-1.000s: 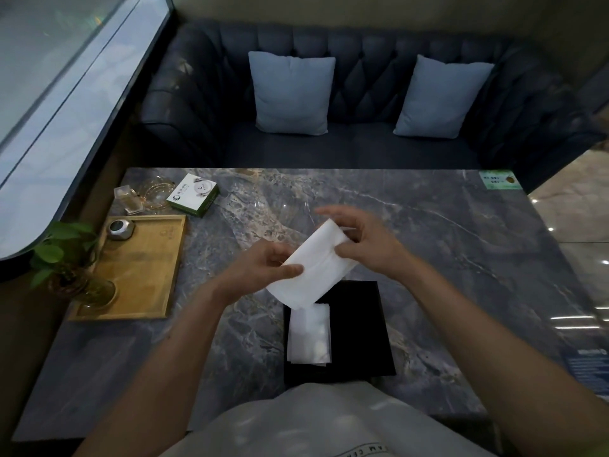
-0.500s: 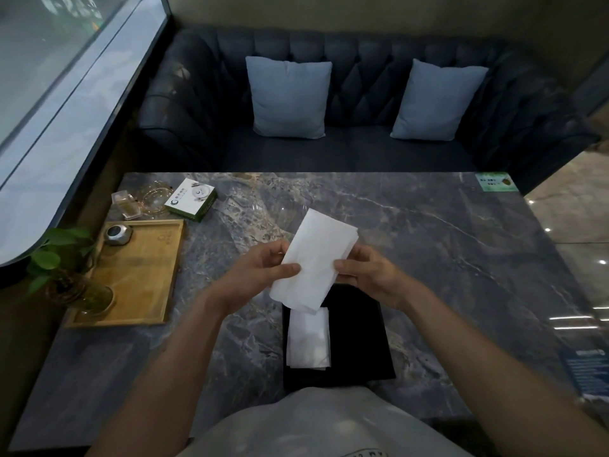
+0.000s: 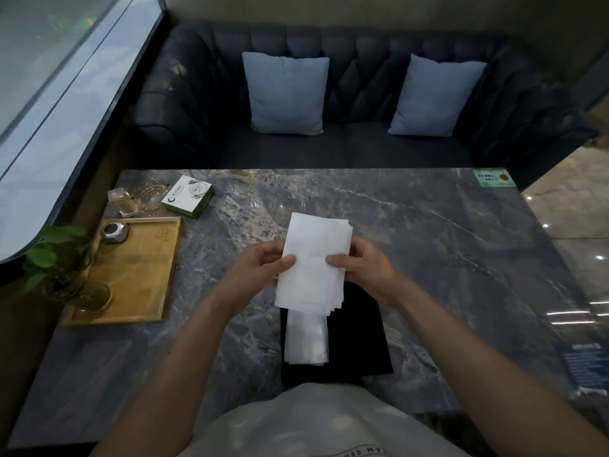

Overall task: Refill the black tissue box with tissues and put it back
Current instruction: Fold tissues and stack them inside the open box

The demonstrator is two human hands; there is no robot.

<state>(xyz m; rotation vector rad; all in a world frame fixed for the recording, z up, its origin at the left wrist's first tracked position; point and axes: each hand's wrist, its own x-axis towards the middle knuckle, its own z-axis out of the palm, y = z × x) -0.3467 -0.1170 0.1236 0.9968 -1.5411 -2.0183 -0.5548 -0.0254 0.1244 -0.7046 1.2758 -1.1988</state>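
Your left hand [image 3: 263, 268] and right hand [image 3: 361, 270] pinch a soft white stack of folded tissues [image 3: 313, 262] by its long edges, thumbs on top, above the flat black tissue box [image 3: 359, 331] at the near edge of the grey veined marble table [image 3: 445, 245]. More white tissue [image 3: 306, 338] lies on the box. A wooden tray [image 3: 138, 275] sits left; a tufted dark sofa [image 3: 362, 94] with two blue cushions stands behind.

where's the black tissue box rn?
Head view: black box at the near edge of the table, centre, its far end behind the tissue stack held by left hand and right hand; tissues lie on its left side.
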